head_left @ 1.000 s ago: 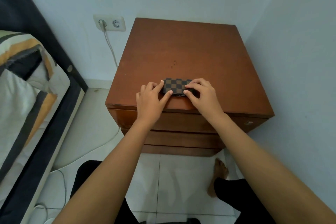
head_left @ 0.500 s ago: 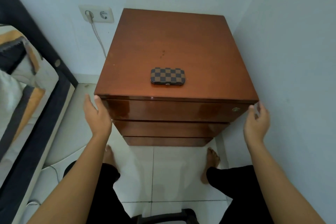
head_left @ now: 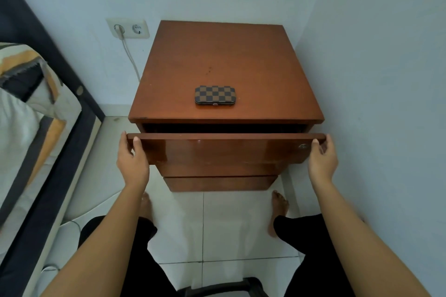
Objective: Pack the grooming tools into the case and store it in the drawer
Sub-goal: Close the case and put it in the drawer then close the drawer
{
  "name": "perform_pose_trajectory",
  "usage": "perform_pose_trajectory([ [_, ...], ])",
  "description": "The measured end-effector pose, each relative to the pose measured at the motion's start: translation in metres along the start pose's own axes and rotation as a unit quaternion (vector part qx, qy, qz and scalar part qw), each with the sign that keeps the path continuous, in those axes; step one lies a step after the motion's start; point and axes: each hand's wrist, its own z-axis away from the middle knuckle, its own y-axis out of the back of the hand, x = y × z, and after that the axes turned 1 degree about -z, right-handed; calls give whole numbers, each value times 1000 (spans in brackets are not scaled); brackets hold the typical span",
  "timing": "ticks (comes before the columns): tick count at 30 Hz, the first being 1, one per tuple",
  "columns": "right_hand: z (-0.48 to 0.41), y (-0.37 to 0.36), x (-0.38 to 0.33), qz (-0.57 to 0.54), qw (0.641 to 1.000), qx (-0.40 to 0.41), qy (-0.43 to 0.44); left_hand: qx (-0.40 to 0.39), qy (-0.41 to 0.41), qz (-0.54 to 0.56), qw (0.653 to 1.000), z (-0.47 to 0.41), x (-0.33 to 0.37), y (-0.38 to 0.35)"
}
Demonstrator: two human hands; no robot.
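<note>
A closed brown-and-black checkered case lies flat on top of the wooden nightstand, near its front edge. The top drawer stands pulled out a short way, with a dark gap behind its front panel. My left hand grips the left end of the drawer front, thumb on the panel's face. At the right end, my right hand holds the panel beside a small round lock. Neither hand touches the case. The drawer's inside is hidden in shadow.
Two lower drawers are closed. A wall runs close along the right side. A bed with a dark frame stands to the left. A wall socket with a white cable is behind the nightstand. My bare feet rest on the tiled floor.
My hands left the case, moved down to the two ends of the top drawer front, took hold of it, and the drawer slid out a little toward me.
</note>
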Motion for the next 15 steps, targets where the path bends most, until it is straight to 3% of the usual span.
perform_pose_trajectory([
  [15,101,90,36,-1,999,21,42,6,-4,30,1000,103,-37,82],
])
